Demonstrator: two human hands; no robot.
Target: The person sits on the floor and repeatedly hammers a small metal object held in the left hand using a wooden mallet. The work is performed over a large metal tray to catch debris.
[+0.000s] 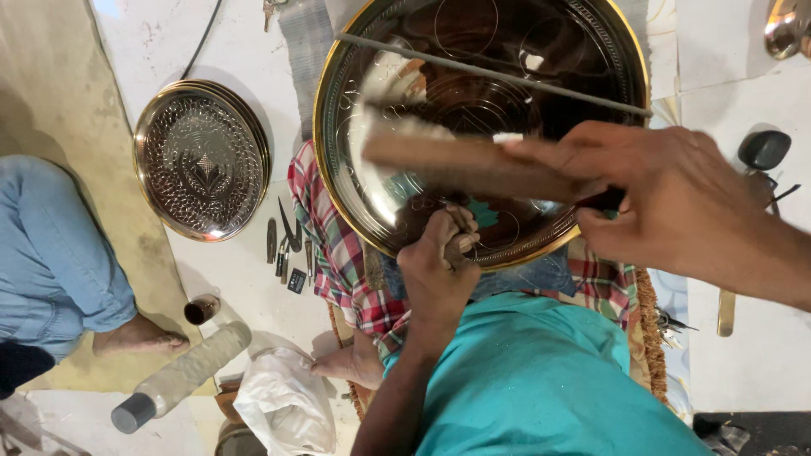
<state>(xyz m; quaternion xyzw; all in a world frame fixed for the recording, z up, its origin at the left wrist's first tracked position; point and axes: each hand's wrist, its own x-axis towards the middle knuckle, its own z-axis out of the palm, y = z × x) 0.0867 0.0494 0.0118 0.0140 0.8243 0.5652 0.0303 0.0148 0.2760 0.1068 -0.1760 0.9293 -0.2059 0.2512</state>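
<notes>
Large round metal tray (583, 76), dark and mirror-bright with a gold-coloured ornamented rim, is lying across the seated person's lap, resting on a red-and-green checked cloth (334, 245) above a teal shirt. The left hand (438, 268) is closing tightly around a small punch-like tool (463, 242), pressing its tip against the tray's near inner edge, where faint engraved circles are showing. The right hand (676, 198) is wrapping fully around the handle of a wooden mallet (460, 160), holding it raised and blurred above the tray; a thin straight rod (498, 74) is lying across the tray's upper surface. The step in hand is judged to be chasing a pattern into the tray by striking the tool. The next move is calling for a square blow on the tool's head while the left hand is keeping the tip steady on the marked line. Left of the tray, a finished embossed plate (201, 159) is lying on the floor, with several small chisels (285, 245) just beside the cloth, a grey-capped bottle (177, 376) nearer, and another person's denim-clad leg (55, 253) at the frame's edge.
</notes>
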